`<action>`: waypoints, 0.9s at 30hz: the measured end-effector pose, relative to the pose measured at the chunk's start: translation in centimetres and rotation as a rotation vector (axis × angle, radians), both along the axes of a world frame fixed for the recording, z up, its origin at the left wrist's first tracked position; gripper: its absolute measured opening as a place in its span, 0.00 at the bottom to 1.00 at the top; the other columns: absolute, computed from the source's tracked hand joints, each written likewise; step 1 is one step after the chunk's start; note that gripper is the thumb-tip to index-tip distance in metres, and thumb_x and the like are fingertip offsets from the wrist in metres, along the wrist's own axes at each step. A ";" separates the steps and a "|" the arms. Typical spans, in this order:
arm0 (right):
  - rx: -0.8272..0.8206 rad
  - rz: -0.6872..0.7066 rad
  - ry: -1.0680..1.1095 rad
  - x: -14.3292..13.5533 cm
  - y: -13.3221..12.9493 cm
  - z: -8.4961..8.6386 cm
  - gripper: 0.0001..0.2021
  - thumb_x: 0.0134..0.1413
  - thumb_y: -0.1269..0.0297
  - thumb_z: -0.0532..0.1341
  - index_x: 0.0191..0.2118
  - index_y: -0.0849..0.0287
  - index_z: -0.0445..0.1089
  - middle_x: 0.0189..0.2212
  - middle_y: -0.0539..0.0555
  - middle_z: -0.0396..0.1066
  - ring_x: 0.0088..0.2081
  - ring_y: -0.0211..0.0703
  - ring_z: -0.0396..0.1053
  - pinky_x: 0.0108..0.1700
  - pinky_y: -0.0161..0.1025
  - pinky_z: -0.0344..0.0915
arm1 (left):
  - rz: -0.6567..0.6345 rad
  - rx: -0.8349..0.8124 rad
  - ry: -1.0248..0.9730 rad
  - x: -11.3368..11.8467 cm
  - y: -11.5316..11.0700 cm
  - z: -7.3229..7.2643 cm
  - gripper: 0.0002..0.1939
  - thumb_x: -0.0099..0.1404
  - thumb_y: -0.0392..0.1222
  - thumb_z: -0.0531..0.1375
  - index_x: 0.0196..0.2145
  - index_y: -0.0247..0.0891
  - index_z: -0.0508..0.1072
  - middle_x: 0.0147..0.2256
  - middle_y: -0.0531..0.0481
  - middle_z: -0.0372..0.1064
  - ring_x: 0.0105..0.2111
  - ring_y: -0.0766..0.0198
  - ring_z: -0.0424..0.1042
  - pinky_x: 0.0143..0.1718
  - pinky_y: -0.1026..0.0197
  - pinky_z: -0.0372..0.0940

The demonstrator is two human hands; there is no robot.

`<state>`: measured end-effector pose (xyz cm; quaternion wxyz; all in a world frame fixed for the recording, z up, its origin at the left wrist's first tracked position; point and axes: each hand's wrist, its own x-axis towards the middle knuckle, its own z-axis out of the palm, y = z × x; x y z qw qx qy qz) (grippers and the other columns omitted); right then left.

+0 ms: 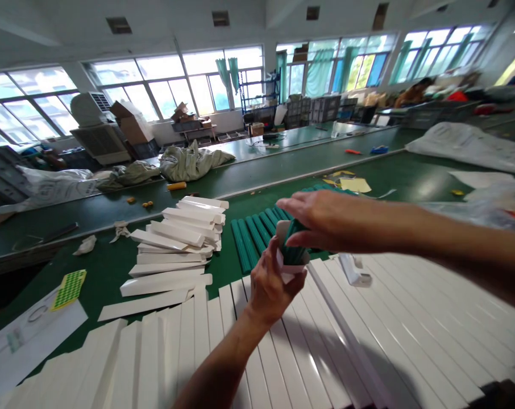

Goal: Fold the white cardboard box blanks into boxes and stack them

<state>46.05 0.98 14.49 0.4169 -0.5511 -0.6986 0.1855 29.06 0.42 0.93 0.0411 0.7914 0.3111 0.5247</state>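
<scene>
Left hand [268, 284] was closed around a white carton [292, 271] near its open end, fingers and thumb on opposite walls. Grip looked meant to steady the mouth and keep its flaps out of the way. Right hand [315, 218] was over that mouth, fingers extended, thumb apart, at the green contents [295, 254] showing in the opening. Couldn't tell if it was pinching them or just pressing with the palm. Carton sat tipped, mouth toward the right hand, probably for a direct line in.

Just beyond the hands: ribbed green strips [251, 238] side by side on the green bench [104, 258], likely laid that way for easy pick-up. Near side: long white cartons [283, 341] in a tight row, probably to save space and stay in order. A small white folded piece [354, 270] lay on top, right of the hands. Left: looser stack of white cartons [176, 238], overlapping, ends uneven, within reach of the left hand.

Further left, a yellow-green sticker sheet [70, 288] overlapped a paper [31, 335]. Far side: yellow sheet [356, 185], yellow-handled tool [176, 186], crumpled sack [193, 162]. Another person [415, 94] was at the far right, too blurred to read.
</scene>
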 end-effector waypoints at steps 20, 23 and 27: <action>-0.140 0.116 1.262 -9.8 1.7 -10.2 0.13 0.50 0.64 0.64 0.44 0.56 0.74 0.39 0.50 0.76 0.42 0.43 0.71 0.45 0.37 0.66 | -0.210 -0.658 -0.727 -1.3 3.2 1.1 0.19 0.67 0.52 0.56 0.47 0.36 0.77 0.47 0.43 0.70 0.51 0.56 0.69 0.56 0.56 0.62; -0.122 0.091 1.304 -10.0 2.5 -9.7 0.15 0.42 0.72 0.63 0.40 0.55 0.75 0.34 0.47 0.74 0.35 0.38 0.69 0.38 0.33 0.64 | -0.245 -0.677 -0.839 -1.1 3.6 1.1 0.23 0.65 0.47 0.58 0.57 0.40 0.68 0.45 0.46 0.70 0.46 0.59 0.71 0.50 0.58 0.66; -0.013 0.036 1.333 -10.6 3.3 -10.2 0.04 0.39 0.74 0.62 0.23 0.59 0.73 0.28 0.49 0.72 0.32 0.38 0.68 0.37 0.34 0.64 | -0.148 -0.539 -0.660 -1.8 3.6 1.0 0.17 0.70 0.46 0.52 0.53 0.40 0.69 0.44 0.45 0.69 0.46 0.59 0.70 0.49 0.56 0.66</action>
